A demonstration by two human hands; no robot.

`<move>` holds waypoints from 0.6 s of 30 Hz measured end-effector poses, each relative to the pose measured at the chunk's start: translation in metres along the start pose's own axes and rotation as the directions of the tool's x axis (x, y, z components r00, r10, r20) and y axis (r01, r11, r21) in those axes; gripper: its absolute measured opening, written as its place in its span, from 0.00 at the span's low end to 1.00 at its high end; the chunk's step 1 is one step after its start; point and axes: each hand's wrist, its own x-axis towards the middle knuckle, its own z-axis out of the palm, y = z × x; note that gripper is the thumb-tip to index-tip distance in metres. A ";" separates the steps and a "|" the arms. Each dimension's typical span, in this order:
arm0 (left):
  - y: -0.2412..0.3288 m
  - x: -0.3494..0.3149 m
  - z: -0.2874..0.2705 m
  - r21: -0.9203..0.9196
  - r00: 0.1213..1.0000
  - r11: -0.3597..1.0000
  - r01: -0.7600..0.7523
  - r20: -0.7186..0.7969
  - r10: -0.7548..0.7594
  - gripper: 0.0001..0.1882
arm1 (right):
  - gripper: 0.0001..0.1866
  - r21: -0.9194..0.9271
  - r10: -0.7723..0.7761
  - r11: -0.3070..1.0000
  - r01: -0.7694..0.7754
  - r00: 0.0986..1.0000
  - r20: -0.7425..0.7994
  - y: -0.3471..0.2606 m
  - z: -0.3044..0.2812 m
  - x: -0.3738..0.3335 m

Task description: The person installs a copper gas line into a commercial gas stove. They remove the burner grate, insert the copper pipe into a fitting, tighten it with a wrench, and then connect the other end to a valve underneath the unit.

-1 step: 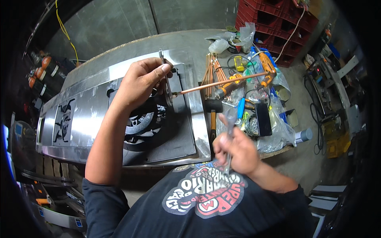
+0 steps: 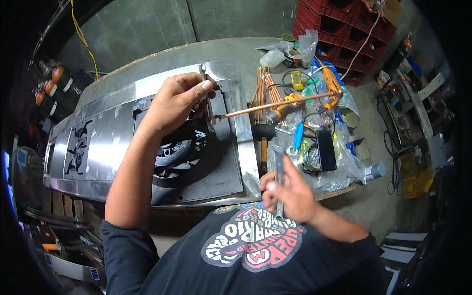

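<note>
My left hand [image 2: 182, 101] pinches a slim metal wrench [image 2: 208, 101] above a black cast-iron burner plate [image 2: 231, 169]. The wrench's lower end meets a small brass-coloured fitting [image 2: 217, 118] on a copper tube [image 2: 265, 107]. That tube stretches to the right and ends in a bend over an orange power tool. In front of my shirt, my right hand [image 2: 292, 194] is closed around a second wrench [image 2: 279, 172], with its upper end pointing away from me. Motion slightly smears this hand and its wrench.
A stainless-steel stove top [image 2: 110, 147] fills the table's left side. On the right lie a hammer [image 2: 264, 142], several copper rods [image 2: 259, 93], an orange power tool [image 2: 330, 81], a black phone [image 2: 325, 150] and plastic bags [image 2: 339, 172]. Red crates [image 2: 329, 29] stand behind.
My right hand has shifted slightly, and its wrench now stands more upright and a little to the left. My left hand, its wrench and the copper tube are almost unmoved.
</note>
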 end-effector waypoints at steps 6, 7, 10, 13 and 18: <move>-0.024 0.015 -0.017 -0.169 0.974 0.960 -0.225 -0.051 0.220 0.15 | 0.30 0.016 -0.023 1.000 0.019 0.962 0.273 0.027 -0.033 -0.014; -0.027 0.014 -0.016 -0.111 0.982 0.976 -0.188 -0.042 0.184 0.16 | 0.30 0.090 -0.037 0.996 0.010 0.950 0.309 0.022 -0.042 -0.015; -0.031 0.017 -0.014 0.042 0.969 0.971 -0.237 -0.059 0.239 0.16 | 0.33 0.403 -0.165 0.915 -0.006 0.907 0.387 0.002 -0.060 -0.010; -0.033 0.021 -0.008 0.085 0.963 0.962 -0.260 -0.048 0.265 0.17 | 0.28 0.303 -0.300 0.930 0.208 0.906 0.299 -0.022 -0.059 -0.002; -0.042 0.021 -0.002 -0.087 0.989 0.986 -0.145 -0.002 0.145 0.18 | 0.11 -0.573 -0.608 0.544 0.613 0.759 0.234 -0.048 -0.042 0.037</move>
